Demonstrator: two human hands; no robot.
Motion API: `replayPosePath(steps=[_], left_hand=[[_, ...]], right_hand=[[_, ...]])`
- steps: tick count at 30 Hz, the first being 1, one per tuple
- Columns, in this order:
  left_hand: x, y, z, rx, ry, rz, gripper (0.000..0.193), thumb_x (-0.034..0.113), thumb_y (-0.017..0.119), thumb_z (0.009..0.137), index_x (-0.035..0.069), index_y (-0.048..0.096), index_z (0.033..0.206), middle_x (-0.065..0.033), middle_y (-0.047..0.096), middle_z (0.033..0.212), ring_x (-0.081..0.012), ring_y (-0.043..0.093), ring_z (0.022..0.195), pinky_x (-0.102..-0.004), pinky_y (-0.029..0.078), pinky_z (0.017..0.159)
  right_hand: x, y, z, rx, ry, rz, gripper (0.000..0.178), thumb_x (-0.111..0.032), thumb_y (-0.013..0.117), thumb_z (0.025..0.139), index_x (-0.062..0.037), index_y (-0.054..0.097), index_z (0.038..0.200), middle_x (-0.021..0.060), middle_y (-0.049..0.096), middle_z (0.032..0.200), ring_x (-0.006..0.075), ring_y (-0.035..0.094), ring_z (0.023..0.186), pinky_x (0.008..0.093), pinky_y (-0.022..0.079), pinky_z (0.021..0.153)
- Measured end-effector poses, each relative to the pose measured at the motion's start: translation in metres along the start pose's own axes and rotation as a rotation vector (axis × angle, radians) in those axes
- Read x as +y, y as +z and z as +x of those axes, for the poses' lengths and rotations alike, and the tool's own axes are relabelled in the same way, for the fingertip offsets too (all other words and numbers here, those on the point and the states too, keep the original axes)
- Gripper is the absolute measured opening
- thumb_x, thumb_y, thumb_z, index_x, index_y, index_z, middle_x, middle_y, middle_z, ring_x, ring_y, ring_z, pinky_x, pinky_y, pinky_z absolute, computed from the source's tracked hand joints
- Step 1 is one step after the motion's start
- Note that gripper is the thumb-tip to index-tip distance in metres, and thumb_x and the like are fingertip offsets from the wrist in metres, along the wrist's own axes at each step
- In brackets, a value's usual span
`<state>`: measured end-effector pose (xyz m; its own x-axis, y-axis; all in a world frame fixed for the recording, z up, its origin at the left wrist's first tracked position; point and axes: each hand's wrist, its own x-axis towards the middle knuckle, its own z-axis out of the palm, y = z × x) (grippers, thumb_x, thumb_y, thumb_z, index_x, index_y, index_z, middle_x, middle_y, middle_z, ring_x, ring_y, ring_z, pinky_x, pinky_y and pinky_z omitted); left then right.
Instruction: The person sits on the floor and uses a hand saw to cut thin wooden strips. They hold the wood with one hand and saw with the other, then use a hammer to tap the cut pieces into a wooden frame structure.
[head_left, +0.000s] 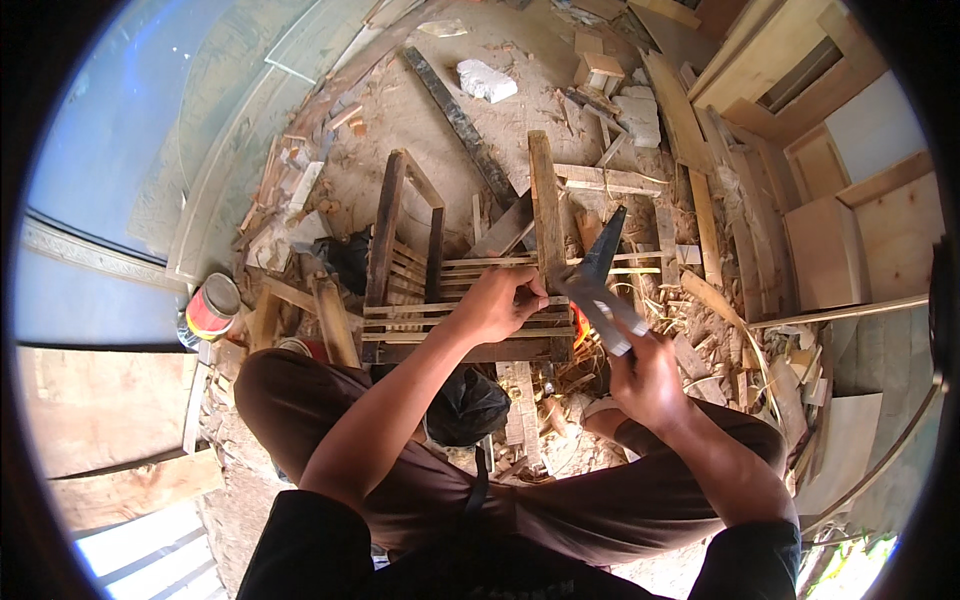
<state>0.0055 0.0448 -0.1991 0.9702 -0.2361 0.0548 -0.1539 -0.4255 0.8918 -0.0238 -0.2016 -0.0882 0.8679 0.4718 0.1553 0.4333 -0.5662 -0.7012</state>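
A small wooden frame [540, 205] with upright posts and thin slats [400, 322] stands in front of my crossed legs. My left hand [500, 302] rests over the slats beside the near right post. Its thumb and fingers are pinched together, and whatever they hold is too small to make out. My right hand [652, 378] is closed round the grey handle of a hammer [602, 250]. The hammer's dark head tapers to a point away from me, and its other end is close to my left fingertips. Some blur covers the hammer.
A dark timber beam [455, 120] and a white block [487, 80] lie beyond the frame. Wood scraps and shavings [700, 350] litter the ground. A red and yellow can [213, 303] stands left; a black plastic bag [468, 405] lies near my legs. Wooden panels [830, 240] line the right.
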Motion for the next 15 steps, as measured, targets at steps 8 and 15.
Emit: replayPosePath(steps=[8,15], left_hand=[[0.003,0.0,0.001,-0.01,-0.001,0.0,0.01,0.005,0.077,0.092,0.0,0.07,0.095,-0.0135,0.075,0.091,-0.021,0.073,0.085,-0.0365,0.055,0.076],[0.0,0.001,-0.004,0.043,0.018,0.039,0.012,0.01,0.077,0.091,0.002,0.074,0.1,-0.0148,0.077,0.097,-0.0283,0.076,0.093,-0.0403,0.056,0.081]], right_hand=[[-0.008,-0.009,0.007,0.032,0.062,0.037,0.033,0.0,0.064,0.095,0.0116,0.065,0.126,0.0206,0.067,0.067,0.024,0.06,0.05,0.0383,0.047,0.052],[0.011,0.001,-0.001,-0.13,0.137,-0.087,0.029,-0.008,0.064,0.1,0.0038,0.068,0.127,0.0199,0.063,0.066,0.022,0.059,0.051,0.0375,0.046,0.052]])
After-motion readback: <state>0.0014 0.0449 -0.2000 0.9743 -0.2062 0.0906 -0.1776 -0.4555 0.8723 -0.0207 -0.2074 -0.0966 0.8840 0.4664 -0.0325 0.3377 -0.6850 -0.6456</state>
